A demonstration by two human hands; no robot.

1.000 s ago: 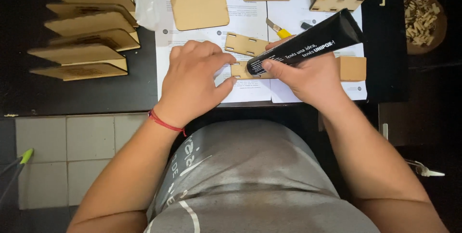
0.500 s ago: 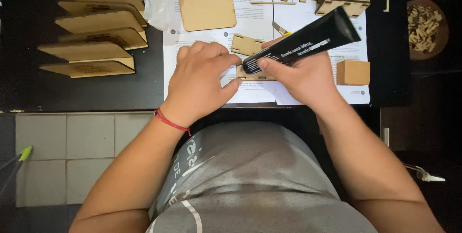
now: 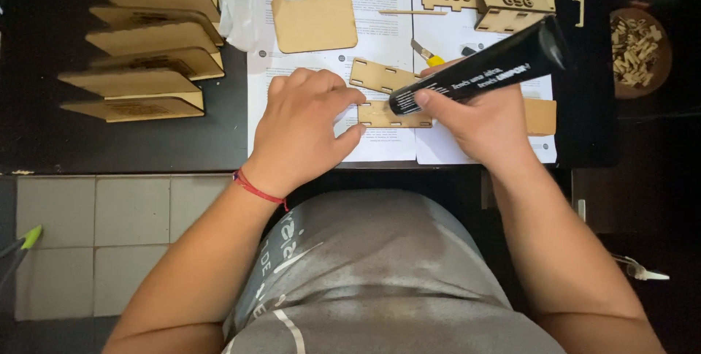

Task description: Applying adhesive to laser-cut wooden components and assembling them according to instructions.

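A: We hold the black glue tube point(image 3: 478, 69) in the right hand point(image 3: 478, 124), fingers wrapped and pressed around its lower part, nozzle end down at the small slotted wooden strip point(image 3: 394, 114). That strip lies on the printed paper sheets point(image 3: 387, 146) near the front edge of the black table point(image 3: 131, 142).

B: And the left hand point(image 3: 303, 127)?

A: It lies spread, palm down, on the paper; its fingertips touch the left end of the strip and pinch nothing. We judge the first risk to be slippage: a flat hand steadies only one end, so pressure from the nozzle could pivot the strip.

B: Second risk?

A: Excess adhesive. A firm squeeze could flood the slots or bond the strip to the paper beneath. A second slotted strip point(image 3: 383, 75) lies just beyond, so a stray bead could reach it.

B: Is the nozzle tip visible?

A: No; we cannot tell whether it touches the wood.
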